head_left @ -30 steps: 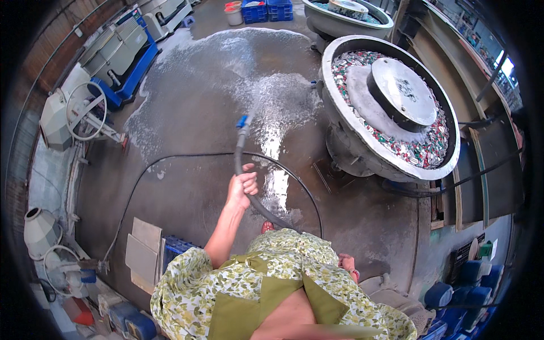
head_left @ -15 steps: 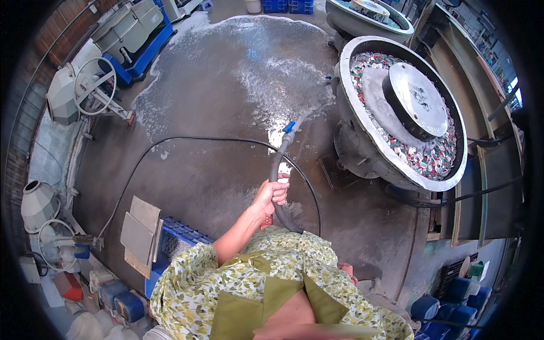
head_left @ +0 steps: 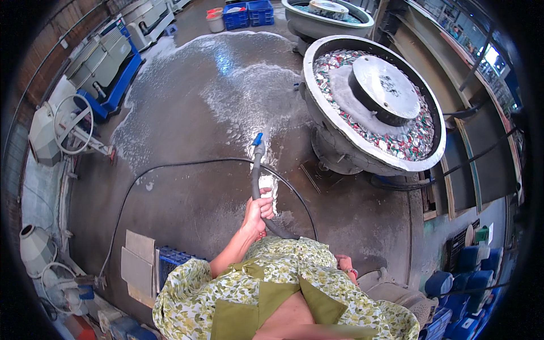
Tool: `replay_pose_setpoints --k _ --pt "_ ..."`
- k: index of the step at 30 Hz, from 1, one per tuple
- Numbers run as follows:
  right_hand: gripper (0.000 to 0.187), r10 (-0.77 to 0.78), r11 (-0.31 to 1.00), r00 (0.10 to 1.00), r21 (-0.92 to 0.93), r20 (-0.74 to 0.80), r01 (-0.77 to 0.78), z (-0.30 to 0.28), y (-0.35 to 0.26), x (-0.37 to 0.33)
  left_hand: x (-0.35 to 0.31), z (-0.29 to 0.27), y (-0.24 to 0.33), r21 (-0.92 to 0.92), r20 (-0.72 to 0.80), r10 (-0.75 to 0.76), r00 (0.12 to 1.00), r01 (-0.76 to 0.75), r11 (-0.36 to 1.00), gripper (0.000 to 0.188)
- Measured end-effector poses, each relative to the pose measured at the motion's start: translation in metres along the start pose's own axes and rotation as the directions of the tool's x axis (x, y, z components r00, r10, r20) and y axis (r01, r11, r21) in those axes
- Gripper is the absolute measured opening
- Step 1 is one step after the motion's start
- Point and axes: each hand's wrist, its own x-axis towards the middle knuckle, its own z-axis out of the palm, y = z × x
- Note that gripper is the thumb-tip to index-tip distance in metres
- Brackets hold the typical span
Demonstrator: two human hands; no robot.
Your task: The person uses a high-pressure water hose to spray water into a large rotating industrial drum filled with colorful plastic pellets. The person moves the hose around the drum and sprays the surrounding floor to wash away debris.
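Observation:
My left hand (head_left: pixel 258 212) is wrapped round a thick grey hose (head_left: pixel 256 180) in front of my body. The hose ends in a nozzle fitted with a blue valve handle (head_left: pixel 258 138), pointing away from me over the wet floor. Foamy water (head_left: pixel 255 96) spreads across the concrete beyond the nozzle. Down at my right side, my right hand (head_left: pixel 344 262) shows only in part beside the flowered garment, a red band at its wrist. Its fingers are too hidden to read.
A large round tub (head_left: pixel 317 107) of small coloured pieces stands at right, another tub (head_left: pixel 362 25) behind it. A thin black hose (head_left: pixel 187 162) loops over the floor. Blue crates (head_left: pixel 260 12) and a bucket (head_left: pixel 215 21) stand far off. Left are machines with handwheels (head_left: pixel 73 124); near left, flat boards (head_left: pixel 139 260).
The view has turned, so the surroundings sit further left. The nozzle has swung from pointing forward-right to nearly straight ahead, still in my left hand. More of my right hand shows.

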Motion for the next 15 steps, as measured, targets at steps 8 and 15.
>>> replay_pose_setpoints --k 8,15 --pt "0.018 -0.023 0.960 0.997 -0.280 -0.076 0.001 -0.013 0.048 -0.031 -0.001 0.000 -0.014 -0.021 -0.027 -0.001 1.000 0.001 1.000 0.029" --pt "0.031 -0.022 0.998 0.999 -0.068 -0.033 0.020 -0.033 0.044 -0.006 -0.013 0.002 -0.042 -0.036 -0.074 0.029 0.997 -0.032 0.999 0.031"
